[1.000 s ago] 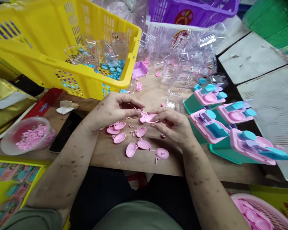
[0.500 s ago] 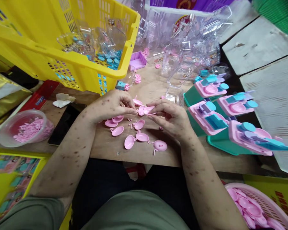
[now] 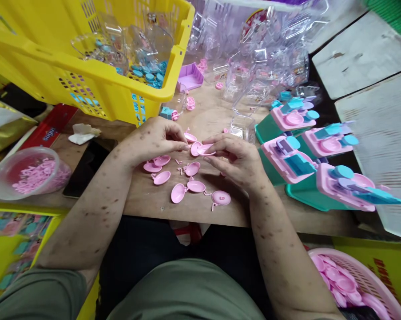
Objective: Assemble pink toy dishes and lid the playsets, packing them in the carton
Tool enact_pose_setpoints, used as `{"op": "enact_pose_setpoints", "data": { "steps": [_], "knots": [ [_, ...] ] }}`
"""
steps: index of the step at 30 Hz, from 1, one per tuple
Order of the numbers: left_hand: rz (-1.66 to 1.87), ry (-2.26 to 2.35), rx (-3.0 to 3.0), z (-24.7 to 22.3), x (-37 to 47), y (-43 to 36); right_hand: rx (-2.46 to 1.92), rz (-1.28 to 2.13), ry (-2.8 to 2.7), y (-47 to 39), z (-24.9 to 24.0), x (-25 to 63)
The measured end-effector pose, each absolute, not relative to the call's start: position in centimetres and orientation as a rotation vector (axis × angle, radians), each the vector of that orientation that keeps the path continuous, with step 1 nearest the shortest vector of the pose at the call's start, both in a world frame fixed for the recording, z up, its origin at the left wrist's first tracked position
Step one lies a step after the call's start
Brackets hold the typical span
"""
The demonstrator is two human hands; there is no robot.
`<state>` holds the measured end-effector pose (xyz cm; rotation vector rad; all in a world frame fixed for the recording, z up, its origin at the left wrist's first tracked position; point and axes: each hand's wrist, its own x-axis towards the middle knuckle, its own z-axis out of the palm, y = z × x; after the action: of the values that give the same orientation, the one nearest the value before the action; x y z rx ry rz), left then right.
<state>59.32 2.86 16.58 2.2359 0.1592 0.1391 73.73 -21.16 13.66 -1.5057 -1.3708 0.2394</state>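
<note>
My right hand (image 3: 235, 155) is closed on a small pink oval plastic dish (image 3: 206, 150), held tilted between thumb and fingers. My left hand (image 3: 167, 137) is pinched just left of it, thumb against fingertips; whatever is in that pinch is too small to make out. Below and behind the held piece, another pink dish (image 3: 195, 148) partly shows. Several more lie on the wooden table under my hands, among them a pink dish (image 3: 178, 193) and an overturned one (image 3: 221, 198). Tiny pink hooked pieces (image 3: 179, 170) lie between them.
At the left stand a clear tub (image 3: 0, 182) of small pink pieces and a dark phone (image 3: 87, 171). A yellow crate (image 3: 97, 98) fills the back left. Clear plastic cases (image 3: 253, 66) are heaped behind. Teal boxes with pink lids (image 3: 330, 189) stand right; a pink basket (image 3: 380, 280) sits below.
The dish in my right hand has tipped, so it shows more edge-on. Both hands stay close together over the table. The whole view has shifted slightly.
</note>
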Motion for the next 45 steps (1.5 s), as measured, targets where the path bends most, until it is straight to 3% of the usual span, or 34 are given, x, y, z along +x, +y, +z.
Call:
{"op": "enact_pose_setpoints", "data": {
  "steps": [18, 34, 41, 45],
  "knots": [
    [0.278, -0.178, 2.451, 16.7, 59.4, 2.4, -1.499, 0.195, -1.402, -21.2, 13.4, 73.9],
    [0.341, 0.129, 1.961, 16.7, 59.3, 0.6, -1.535, 0.121, -1.467, -21.1, 13.9, 74.0],
    [0.317, 0.109, 1.896, 16.8, 59.7, 0.5, -1.272, 0.519, -1.573, -21.4, 14.1, 73.1],
    [0.299, 0.069, 1.86, 16.3, 60.1, 0.3, -1.386, 0.485, -1.461, -21.2, 13.9, 73.1]
  ]
}}
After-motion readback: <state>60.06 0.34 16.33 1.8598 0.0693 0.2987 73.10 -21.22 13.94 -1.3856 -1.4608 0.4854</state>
